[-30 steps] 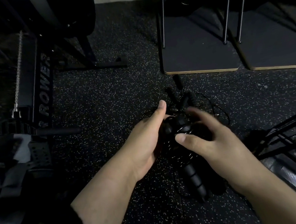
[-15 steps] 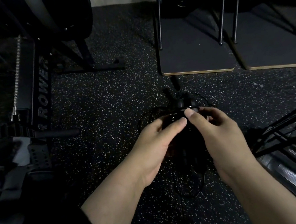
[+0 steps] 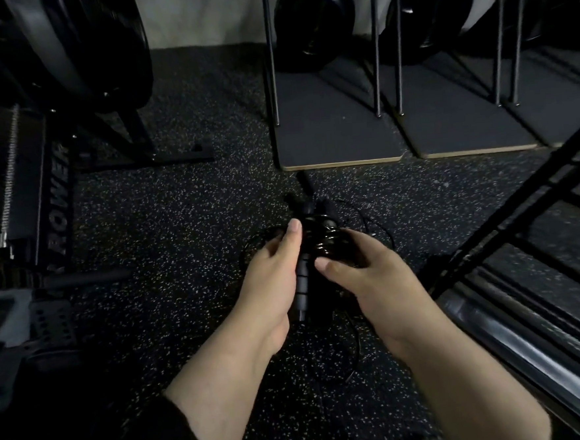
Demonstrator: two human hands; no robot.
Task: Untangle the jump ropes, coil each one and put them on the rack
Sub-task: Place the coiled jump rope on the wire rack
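A tangle of black jump ropes point(image 3: 317, 233) sits between my hands above the speckled rubber floor. My left hand point(image 3: 272, 276) grips the bundle from the left, thumb up along its side. My right hand point(image 3: 364, 273) holds it from the right, thumb pressed on the coiled cord. One ribbed black handle point(image 3: 301, 284) hangs down between my palms. More handles point(image 3: 305, 184) stick out at the far side. Thin cord loops point(image 3: 352, 346) trail on the floor below and to the right. A dark metal rack point(image 3: 508, 225) slants across the right.
A rowing machine point(image 3: 54, 202) fills the left side. Flat dark platforms point(image 3: 338, 141) with upright metal posts stand ahead, with black weight plates point(image 3: 315, 15) behind them by the wall. A grey metal rail point(image 3: 531, 347) lies at the lower right.
Both hands have turned the bundle. A ribbed handle now hangs between the palms, and my left thumb has lifted along the bundle's side. The view has tilted up toward the wall.
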